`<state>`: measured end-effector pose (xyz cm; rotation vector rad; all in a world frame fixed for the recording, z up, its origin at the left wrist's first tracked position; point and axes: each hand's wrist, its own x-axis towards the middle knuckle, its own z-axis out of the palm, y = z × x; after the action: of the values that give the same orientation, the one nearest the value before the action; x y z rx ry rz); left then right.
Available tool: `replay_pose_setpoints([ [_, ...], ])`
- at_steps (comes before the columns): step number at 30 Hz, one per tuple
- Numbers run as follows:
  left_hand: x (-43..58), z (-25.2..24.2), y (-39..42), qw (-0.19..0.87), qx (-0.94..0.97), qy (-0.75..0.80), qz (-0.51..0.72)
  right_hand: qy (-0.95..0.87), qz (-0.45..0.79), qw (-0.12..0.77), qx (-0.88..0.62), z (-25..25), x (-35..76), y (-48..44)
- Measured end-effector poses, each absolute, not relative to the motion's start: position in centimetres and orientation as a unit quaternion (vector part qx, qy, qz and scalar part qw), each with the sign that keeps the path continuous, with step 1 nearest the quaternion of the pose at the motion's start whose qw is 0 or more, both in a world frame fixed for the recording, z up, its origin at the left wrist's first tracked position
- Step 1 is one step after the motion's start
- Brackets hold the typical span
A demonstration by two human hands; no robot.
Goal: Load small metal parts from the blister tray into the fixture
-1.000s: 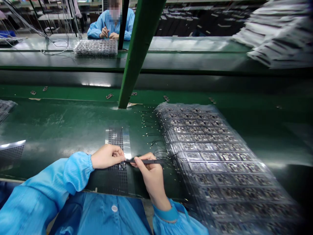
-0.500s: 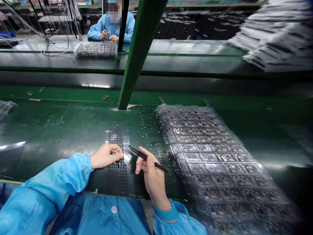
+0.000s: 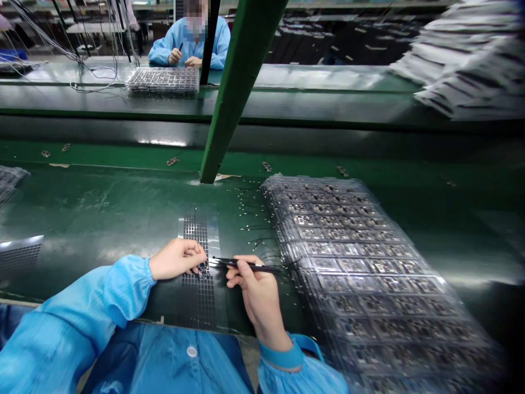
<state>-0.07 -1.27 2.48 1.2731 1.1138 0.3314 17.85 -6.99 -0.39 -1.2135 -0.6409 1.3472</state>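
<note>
My left hand (image 3: 176,260) rests on a narrow gridded strip (image 3: 197,230) lying on the green bench, its fingers pinched over a small dark part (image 3: 202,268) on the strip. My right hand (image 3: 256,293) holds black tweezers (image 3: 241,265) level, their tips pointing left and ending just right of that small part. Both sleeves are light blue.
A large stack of clear trays with small components (image 3: 361,268) lies right of my hands. Loose thin wires (image 3: 256,232) are scattered between strip and trays. A green post (image 3: 233,93) rises behind. Another person in blue (image 3: 191,41) works at a far bench with a tray (image 3: 162,81).
My right hand lifted the tweezers off the strip and tilted them up, then lowered them level again with the tips back near the small part. My left hand stayed put.
</note>
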Motion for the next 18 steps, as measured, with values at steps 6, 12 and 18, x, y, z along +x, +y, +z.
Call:
replay_pose_setpoints([
  [6,0.00,2.52,-1.32,0.646,0.569,0.489,0.142,-0.301,0.561,0.551,-0.540,-0.20,17.48,-6.97],
  [12,0.02,2.17,-1.42,0.636,0.586,0.482,0.140,-0.350,0.533,0.543,-0.547,-0.31,17.34,-6.98],
  [18,0.05,2.21,-1.47,0.631,0.595,0.478,0.139,-0.372,0.517,0.536,-0.554,-0.31,17.43,-7.01],
])
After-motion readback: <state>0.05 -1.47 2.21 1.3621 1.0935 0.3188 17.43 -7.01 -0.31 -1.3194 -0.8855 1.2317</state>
